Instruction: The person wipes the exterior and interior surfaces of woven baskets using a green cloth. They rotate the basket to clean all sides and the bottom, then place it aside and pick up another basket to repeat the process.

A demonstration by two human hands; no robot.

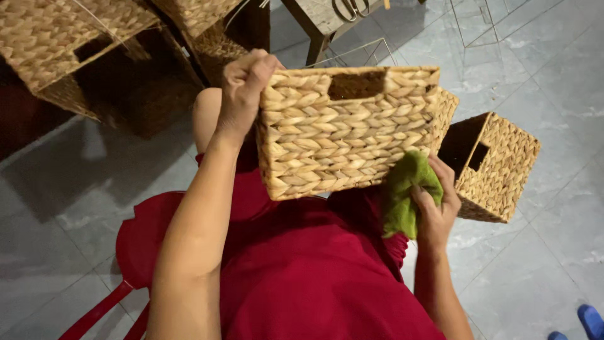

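Left hand (242, 94) grips the basket's (346, 132) upper corner above the lap; right hand (434, 211) clasps a green cloth (406, 192) against its lower edge. Basket likely light, stiff, rough; hold by rim or handle slot.

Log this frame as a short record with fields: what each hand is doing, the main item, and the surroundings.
left hand: left hand grips the upper corner of the woven basket
right hand: right hand presses a green cloth to the basket's lower right edge
basket: rectangular, handle slot, held above the lap
floor: grey tiled floor, second basket lying on its side
behind: stacked baskets
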